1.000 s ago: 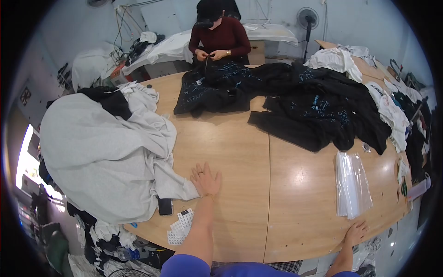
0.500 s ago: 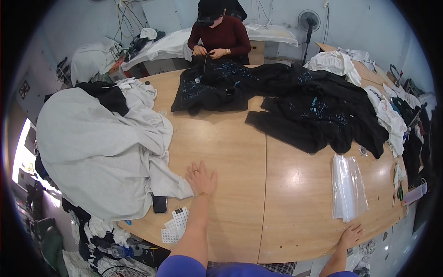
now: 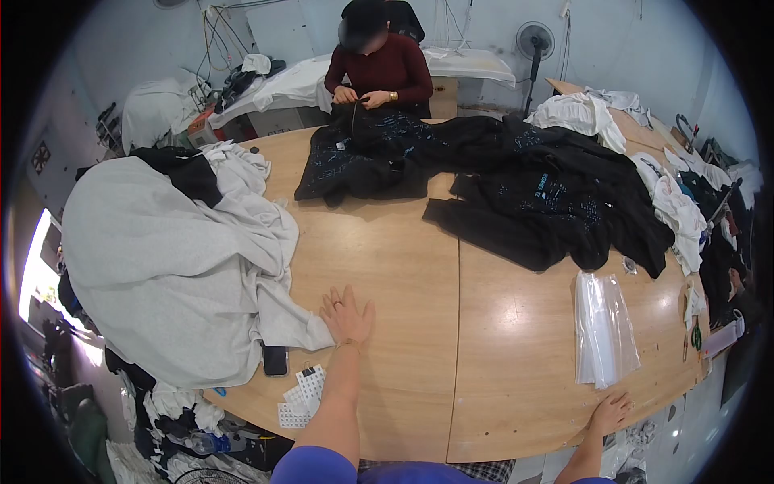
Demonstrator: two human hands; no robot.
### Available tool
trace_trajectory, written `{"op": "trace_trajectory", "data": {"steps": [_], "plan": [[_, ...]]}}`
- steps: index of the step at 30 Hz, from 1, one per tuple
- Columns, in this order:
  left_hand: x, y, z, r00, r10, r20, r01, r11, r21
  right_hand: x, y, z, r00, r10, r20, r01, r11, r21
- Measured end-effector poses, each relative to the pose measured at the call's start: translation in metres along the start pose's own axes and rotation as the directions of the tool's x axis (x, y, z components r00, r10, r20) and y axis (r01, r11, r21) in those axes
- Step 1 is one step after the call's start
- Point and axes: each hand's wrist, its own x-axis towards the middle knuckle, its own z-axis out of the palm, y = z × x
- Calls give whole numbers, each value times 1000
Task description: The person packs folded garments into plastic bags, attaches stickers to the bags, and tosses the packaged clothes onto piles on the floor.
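Note:
My left hand (image 3: 347, 317) lies flat on the wooden table (image 3: 395, 258), fingers spread, beside the tip of a light grey cloth (image 3: 177, 266). Nothing is in it. Resting on the table's front edge at the right, my right hand (image 3: 610, 413) has its fingers stretched out and holds nothing. Just beyond it lies a stack of clear plastic bags (image 3: 603, 331). A dark phone (image 3: 275, 360) and white sticker sheets (image 3: 303, 397) lie by my left forearm, the sheets partly tucked close to it.
Across the table a person in a dark red top (image 3: 379, 68) works with both hands at a black printed garment (image 3: 363, 157). Another black hooded garment (image 3: 556, 194) spreads to the right. White cloths (image 3: 677, 214), green-handled scissors (image 3: 697, 336) and a standing fan (image 3: 535, 48) are farther right.
The view has shifted slightly, so everything sits a little to the left. Both my hands stay in place on the table. The person opposite tilts their head down a little.

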Motion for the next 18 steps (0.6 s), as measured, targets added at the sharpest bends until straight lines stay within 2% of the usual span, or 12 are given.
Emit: {"op": "trace_trajectory", "data": {"steps": [18], "plan": [[0, 1, -2, 1000, -2, 13, 2, 1000, -10, 0, 1, 0, 1000, 1, 5, -2, 999, 44]]}}
